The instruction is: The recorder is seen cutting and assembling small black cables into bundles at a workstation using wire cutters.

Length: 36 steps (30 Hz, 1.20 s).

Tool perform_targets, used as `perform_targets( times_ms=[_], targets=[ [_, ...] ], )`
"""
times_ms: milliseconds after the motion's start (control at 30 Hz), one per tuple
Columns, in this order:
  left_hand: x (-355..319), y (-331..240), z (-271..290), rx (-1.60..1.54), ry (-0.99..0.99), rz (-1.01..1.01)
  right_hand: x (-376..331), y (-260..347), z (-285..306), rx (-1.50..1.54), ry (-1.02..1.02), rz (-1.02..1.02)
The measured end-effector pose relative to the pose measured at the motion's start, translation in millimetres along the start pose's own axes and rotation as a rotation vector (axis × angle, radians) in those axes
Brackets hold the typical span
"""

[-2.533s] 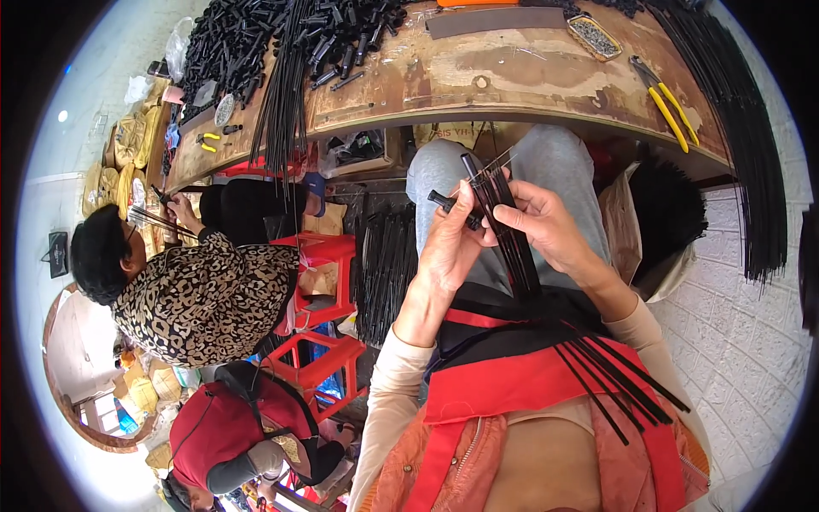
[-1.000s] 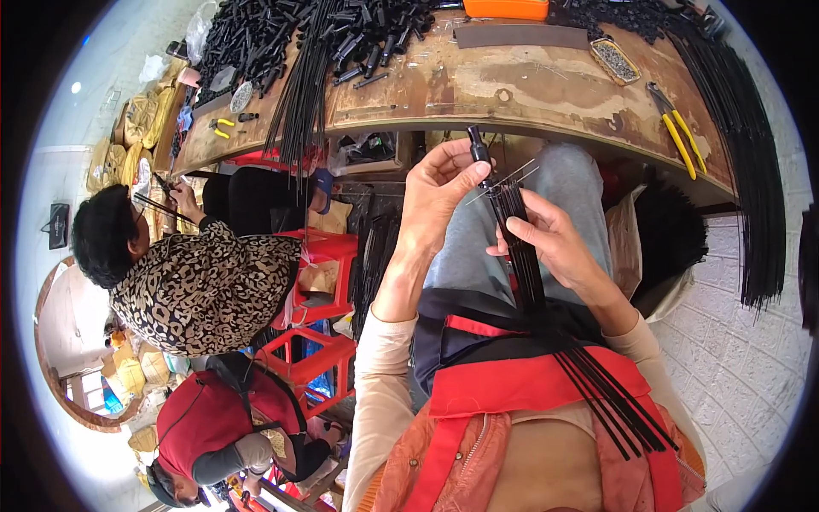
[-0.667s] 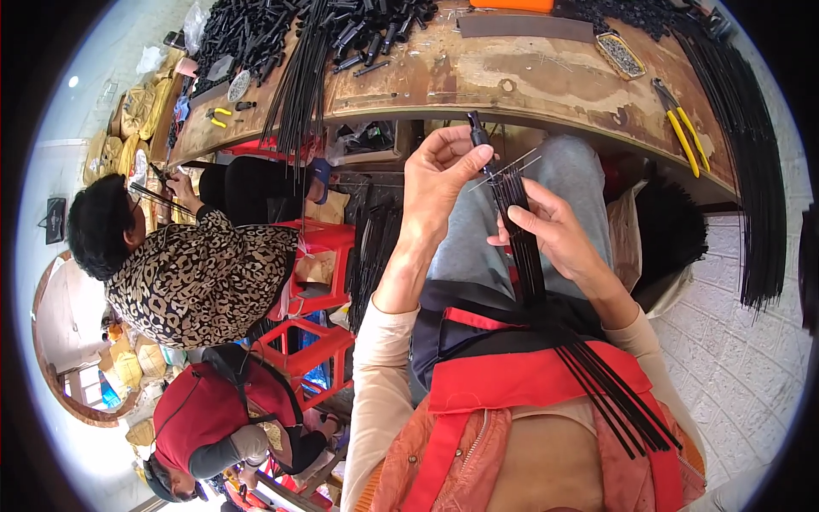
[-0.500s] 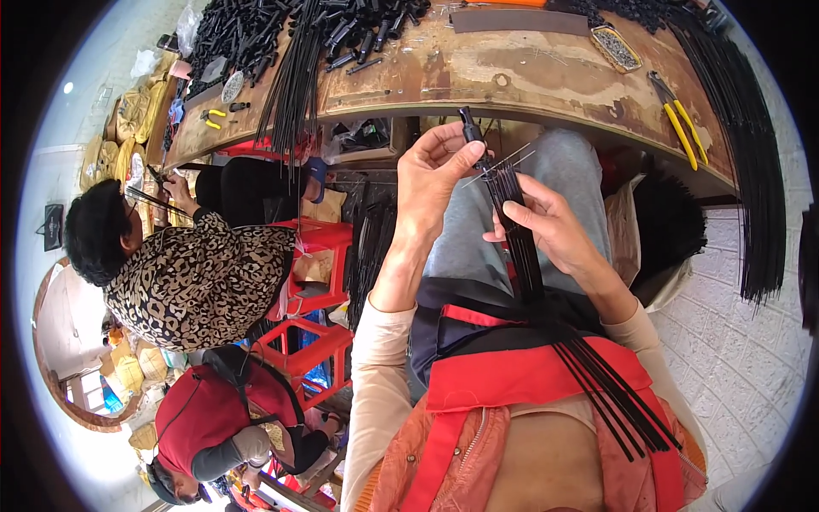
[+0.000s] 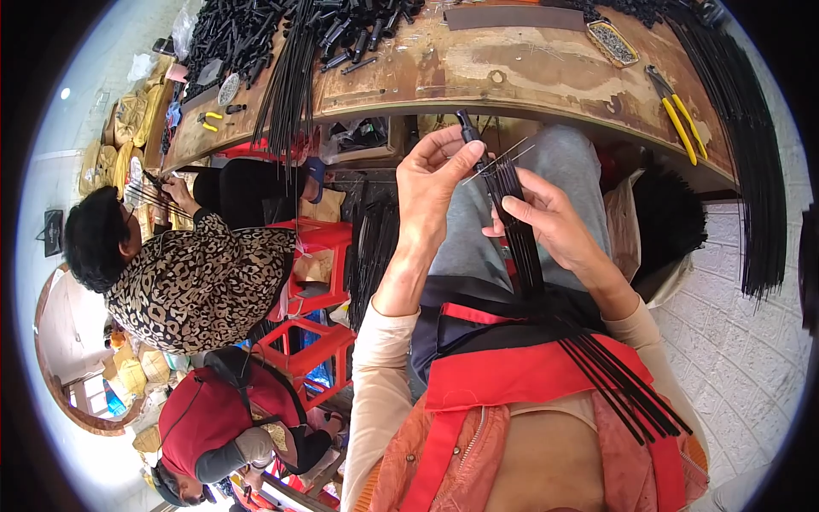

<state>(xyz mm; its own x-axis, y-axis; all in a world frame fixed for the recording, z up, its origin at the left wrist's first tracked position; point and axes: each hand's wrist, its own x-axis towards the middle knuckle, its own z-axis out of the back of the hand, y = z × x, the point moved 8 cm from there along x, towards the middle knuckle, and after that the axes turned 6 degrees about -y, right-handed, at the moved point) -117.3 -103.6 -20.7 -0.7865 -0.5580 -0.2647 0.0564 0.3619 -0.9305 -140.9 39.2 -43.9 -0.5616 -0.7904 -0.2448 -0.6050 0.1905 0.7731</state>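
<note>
My left hand is closed round a black tubular plastic fitting, thumb pressed on its side and the upper end sticking out above. Right beside it, my right hand grips a bundle of thin black rods that look like umbrella ribs. Their upper ends meet the lower part of the fitting; whether they are joined to it I cannot make out. Thin pale wires or rod tips spread out there. The bundle runs down over my lap, and its other ends lie across the red apron.
Ahead stands a wooden table with a heap of black fittings, hanging black rods, yellow-handled pliers and a tray of small metal parts. Two people work at the left, near red stools. A dark bundle stands at the right.
My hands keep nearly the same hold. The fitting and rod tops have tilted slightly, and the rod ends on the apron have shifted a little to the right and upward.
</note>
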Motion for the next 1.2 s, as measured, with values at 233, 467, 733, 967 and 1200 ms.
perform_targets(
  times_ms=[233,467,733,967,1200],
  targets=[
    [-3,-6,4,-0.069,0.217,-0.018,8,-3,0,-0.010,0.009,-0.005],
    [-2,-11,6,0.082,0.129,-0.142,16,-6,-1,0.003,0.009,0.003],
    [7,-6,8,0.109,0.213,-0.133,17,-12,4,0.029,0.048,-0.010],
    [11,28,-3,-0.382,0.408,0.027,18,-21,7,0.096,0.156,-0.040],
    [4,30,0,-0.119,0.267,-0.088,14,-17,12,0.060,0.096,0.034]
  ],
)
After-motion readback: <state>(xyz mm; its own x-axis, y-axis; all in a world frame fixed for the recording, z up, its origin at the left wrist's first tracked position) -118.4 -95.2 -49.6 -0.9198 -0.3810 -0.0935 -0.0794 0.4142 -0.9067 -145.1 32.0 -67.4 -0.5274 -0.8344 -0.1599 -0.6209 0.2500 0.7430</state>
